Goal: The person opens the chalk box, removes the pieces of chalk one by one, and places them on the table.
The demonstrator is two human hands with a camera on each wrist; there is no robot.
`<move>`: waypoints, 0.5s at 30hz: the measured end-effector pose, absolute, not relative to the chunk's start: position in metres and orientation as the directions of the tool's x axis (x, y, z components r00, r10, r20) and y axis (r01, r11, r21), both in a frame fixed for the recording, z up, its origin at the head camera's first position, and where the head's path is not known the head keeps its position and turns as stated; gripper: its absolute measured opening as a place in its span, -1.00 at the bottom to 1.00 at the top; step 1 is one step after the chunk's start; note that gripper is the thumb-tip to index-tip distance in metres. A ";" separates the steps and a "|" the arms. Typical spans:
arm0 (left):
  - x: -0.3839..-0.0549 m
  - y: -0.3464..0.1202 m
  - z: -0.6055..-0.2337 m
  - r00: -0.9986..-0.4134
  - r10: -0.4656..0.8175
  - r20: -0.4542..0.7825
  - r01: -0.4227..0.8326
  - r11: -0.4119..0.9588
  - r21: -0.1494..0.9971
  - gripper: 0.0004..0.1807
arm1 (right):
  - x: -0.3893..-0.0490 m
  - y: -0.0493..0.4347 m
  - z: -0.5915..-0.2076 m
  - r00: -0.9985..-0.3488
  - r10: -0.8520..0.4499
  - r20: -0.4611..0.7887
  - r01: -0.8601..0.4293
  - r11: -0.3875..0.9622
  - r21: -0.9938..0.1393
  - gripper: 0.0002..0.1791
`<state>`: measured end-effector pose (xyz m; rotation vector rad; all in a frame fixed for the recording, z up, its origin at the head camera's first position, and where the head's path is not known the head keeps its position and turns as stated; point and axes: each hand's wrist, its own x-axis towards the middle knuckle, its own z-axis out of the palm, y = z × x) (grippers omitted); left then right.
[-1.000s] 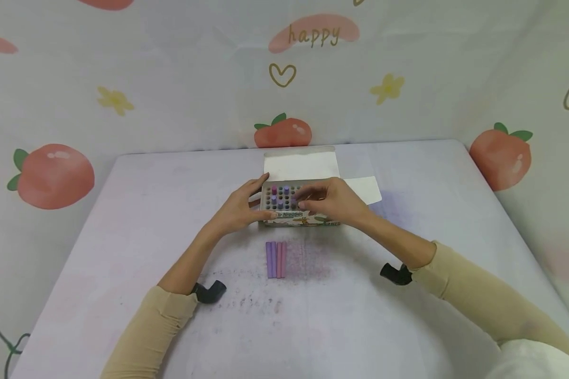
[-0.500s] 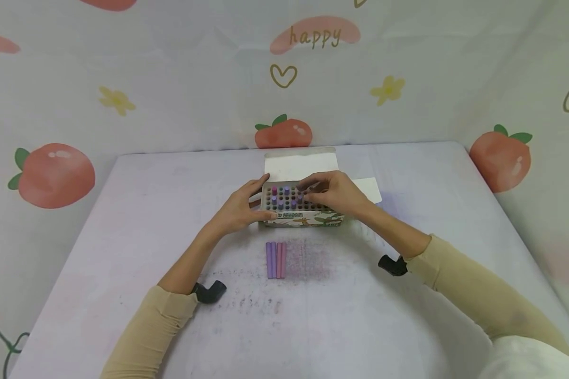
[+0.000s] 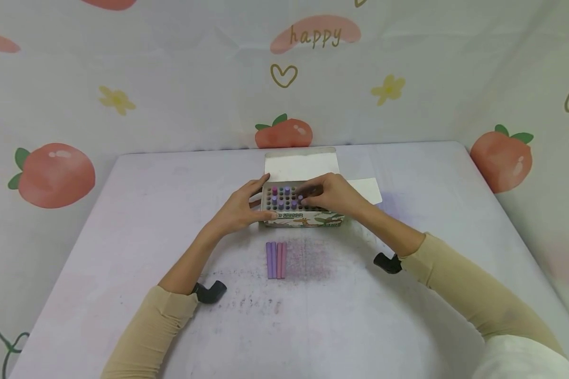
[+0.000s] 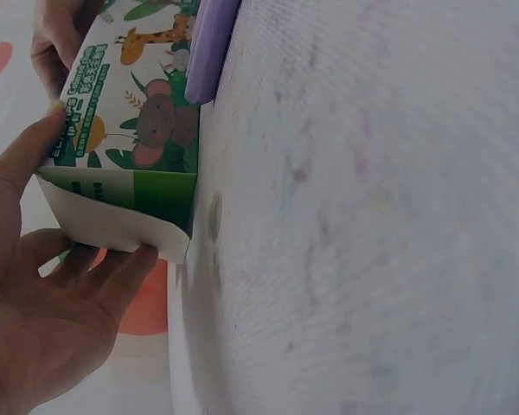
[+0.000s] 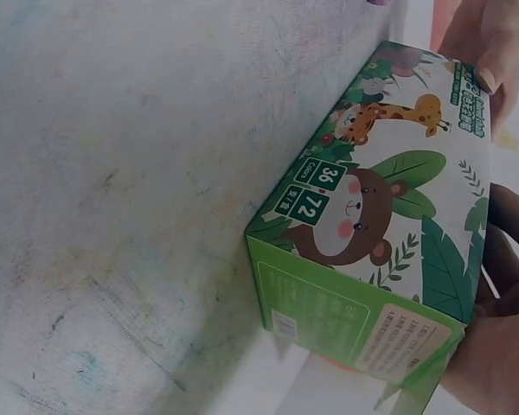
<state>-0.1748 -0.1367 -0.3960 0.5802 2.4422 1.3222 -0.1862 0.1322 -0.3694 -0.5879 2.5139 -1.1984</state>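
One left hand [image 3: 243, 207] grips the white-green cardboard box [image 3: 308, 220] by its left edge; right hand [image 3: 334, 195]: pinching unclear; tilting may snap purple chalk stick [image 3: 300, 198].

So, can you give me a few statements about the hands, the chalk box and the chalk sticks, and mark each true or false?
1. The left hand touches the chalk box. True.
2. The lid is closed. False: it is open.
3. Four chalk sticks lie side by side on the table. True.
4. The right hand rests on the table. False: it is at the open chalk box.
5. A giraffe is printed on the chalk box. True.
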 end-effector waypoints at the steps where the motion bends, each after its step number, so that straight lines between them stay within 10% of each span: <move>1: -0.175 -0.137 -0.396 -0.872 0.484 -0.071 0.204 0.492 0.847 0.10 | -0.186 0.132 -0.369 -0.873 -0.478 -0.096 -0.231 0.579 -0.782 -0.71; 15: -0.174 -0.137 -0.396 -0.874 0.481 -0.073 0.203 0.497 0.843 0.11 | -0.184 0.129 -0.370 -0.876 -0.473 -0.094 -0.273 0.646 -0.713 -0.70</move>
